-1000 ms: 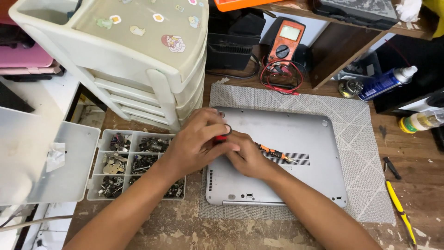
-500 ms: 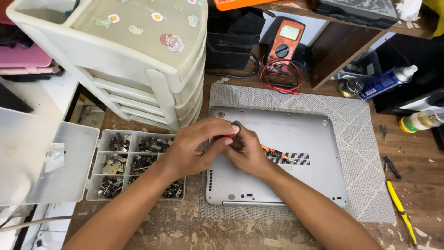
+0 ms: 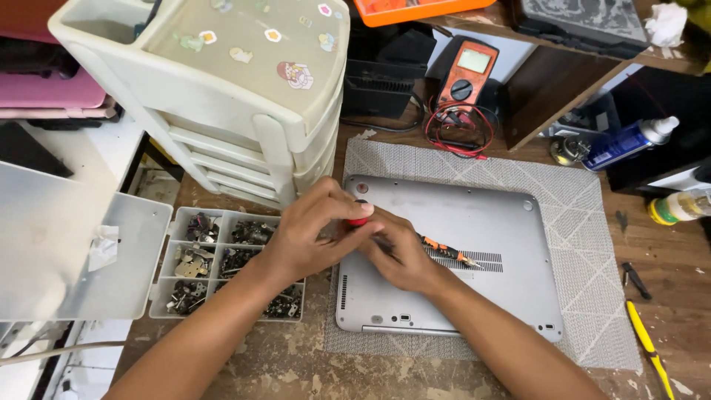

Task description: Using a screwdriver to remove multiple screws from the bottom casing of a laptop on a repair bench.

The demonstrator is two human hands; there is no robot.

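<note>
While the right hand [image 3: 404, 255] steadies it, the left hand [image 3: 315, 230] pinches the red-capped screwdriver [image 3: 361, 218] closed.

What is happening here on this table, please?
A person is working on a silver laptop that lies bottom side up on a grey patterned mat. The left hand pinches the red top of a small screwdriver near the laptop's upper left corner, and the right hand rests beside it on the case. A second orange and black tool lies on the laptop. An open parts box with screws sits to the left.
</note>
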